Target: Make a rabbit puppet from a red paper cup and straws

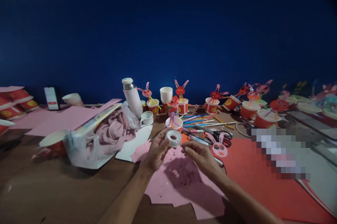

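Note:
My left hand [157,151] grips a roll of clear tape [173,138] by its edge, its hole facing me. To the right of the roll, my right hand [198,154] has thumb and forefinger pinched together; whatever sits between them, if anything, is too small to make out. Below both hands lies a pink paper sheet [184,204] with cut edges and dark specks on it. Just beyond the roll stands a paper cup [173,123] with a red paper figure and purple pipe-cleaner limbs. A pink paper rabbit face [220,149] lies to the right of my right hand.
Scissors [217,133], markers [198,140] and pipe cleaners [200,121] lie beyond my hands. A white thermos [132,99] and decorated cups [212,105] line the back. Left is a plastic bag of pink cloth [113,129]; right, red paper [252,182].

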